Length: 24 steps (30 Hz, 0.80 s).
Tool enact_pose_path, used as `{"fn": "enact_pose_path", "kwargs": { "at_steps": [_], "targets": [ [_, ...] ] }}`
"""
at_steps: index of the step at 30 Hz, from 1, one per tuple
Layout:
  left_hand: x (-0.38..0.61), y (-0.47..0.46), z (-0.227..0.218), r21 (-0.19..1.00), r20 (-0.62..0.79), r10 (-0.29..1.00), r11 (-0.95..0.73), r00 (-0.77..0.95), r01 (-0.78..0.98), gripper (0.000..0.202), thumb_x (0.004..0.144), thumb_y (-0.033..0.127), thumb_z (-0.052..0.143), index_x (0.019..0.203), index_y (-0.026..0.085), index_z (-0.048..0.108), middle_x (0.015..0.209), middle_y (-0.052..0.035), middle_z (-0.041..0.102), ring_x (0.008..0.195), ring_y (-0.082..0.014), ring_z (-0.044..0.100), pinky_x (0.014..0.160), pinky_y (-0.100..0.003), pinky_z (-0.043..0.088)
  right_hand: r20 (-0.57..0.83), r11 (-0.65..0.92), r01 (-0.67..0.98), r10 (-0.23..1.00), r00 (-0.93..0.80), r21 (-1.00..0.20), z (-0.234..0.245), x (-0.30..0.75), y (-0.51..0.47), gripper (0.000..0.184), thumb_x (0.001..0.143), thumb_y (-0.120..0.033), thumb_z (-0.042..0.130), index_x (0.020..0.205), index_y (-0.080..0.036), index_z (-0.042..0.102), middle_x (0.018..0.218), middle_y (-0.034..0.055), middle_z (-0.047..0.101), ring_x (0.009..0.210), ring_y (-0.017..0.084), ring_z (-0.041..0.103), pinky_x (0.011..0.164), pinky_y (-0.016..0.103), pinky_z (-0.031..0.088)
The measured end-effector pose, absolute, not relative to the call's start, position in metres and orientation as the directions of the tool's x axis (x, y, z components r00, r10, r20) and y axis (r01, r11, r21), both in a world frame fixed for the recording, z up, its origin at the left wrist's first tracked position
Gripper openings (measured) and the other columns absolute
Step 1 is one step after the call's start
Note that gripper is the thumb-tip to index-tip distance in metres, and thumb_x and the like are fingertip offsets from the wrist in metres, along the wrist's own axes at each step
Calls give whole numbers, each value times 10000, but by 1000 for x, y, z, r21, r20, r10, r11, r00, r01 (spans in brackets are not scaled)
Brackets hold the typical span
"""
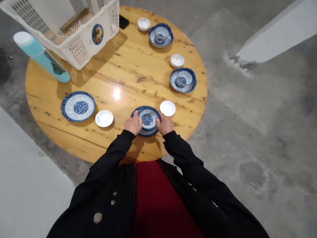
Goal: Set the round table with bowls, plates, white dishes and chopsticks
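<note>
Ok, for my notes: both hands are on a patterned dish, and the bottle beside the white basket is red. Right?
The bottle beside the basket is light blue, not red, in the head view; left hand and right hand are on the dish.

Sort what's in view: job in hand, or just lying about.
Apparently in the job:
blue-rimmed dish held by left hand and right hand
dish beneath
other patterned dishes
small white bowls

Apparently lying about:
blue bottle
black phone
white basket, role unclear
</note>
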<state>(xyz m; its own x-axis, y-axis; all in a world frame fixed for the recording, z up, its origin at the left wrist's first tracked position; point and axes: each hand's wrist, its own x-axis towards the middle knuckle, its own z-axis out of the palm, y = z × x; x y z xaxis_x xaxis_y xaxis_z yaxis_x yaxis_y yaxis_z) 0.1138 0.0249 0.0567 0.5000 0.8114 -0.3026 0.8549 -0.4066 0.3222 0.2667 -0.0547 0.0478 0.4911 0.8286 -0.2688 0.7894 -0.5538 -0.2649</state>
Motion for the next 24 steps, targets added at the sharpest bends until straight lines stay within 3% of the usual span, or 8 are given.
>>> {"fn": "enact_pose_path", "kwargs": {
  "at_steps": [3,6,17,21,24],
  "targets": [
    [115,27,58,248,-355,801,-416,482,875,551,961,269,348,1473,65,350,1026,-188,745,983,-334,714,859,-386,492,-324,-553,803,818,475,-220,53,265,-51,470,985,-304,359,1396,-145,524,1117,177,702,1016,321,654,838,377,472],
    [116,29,59,206,-392,781,-440,486,874,517,969,298,343,1442,97,397,1053,-200,738,1018,-340,707,875,-394,491,-342,-540,822,818,462,-180,56,266,-49,479,997,-322,356,1434,-176,487,1156,169,696,1055,323,660,852,391,490],
    [115,36,58,134,-352,798,-473,489,871,450,979,335,356,1369,170,508,1022,-178,747,997,-336,710,859,-407,509,-365,-504,854,826,431,-132,51,268,-45,404,1019,-333,331,1300,-142,550,1104,193,711,1014,304,693,842,371,503],
    [113,42,51,227,-321,798,-458,510,860,427,978,330,392,1348,165,527,1076,-183,742,1040,-315,699,909,-407,502,-372,-510,831,832,411,-222,49,272,-44,378,1014,-330,350,1213,-122,595,1092,208,710,1036,312,681,878,384,489],
    [114,46,38,465,-388,770,-311,506,829,453,947,367,475,1336,144,536,1098,-182,735,974,-293,718,875,-397,537,-360,-528,775,838,410,-347,41,275,-40,347,983,-329,426,1170,-107,616,1104,202,711,1053,309,668,910,381,480]
  ]
}}
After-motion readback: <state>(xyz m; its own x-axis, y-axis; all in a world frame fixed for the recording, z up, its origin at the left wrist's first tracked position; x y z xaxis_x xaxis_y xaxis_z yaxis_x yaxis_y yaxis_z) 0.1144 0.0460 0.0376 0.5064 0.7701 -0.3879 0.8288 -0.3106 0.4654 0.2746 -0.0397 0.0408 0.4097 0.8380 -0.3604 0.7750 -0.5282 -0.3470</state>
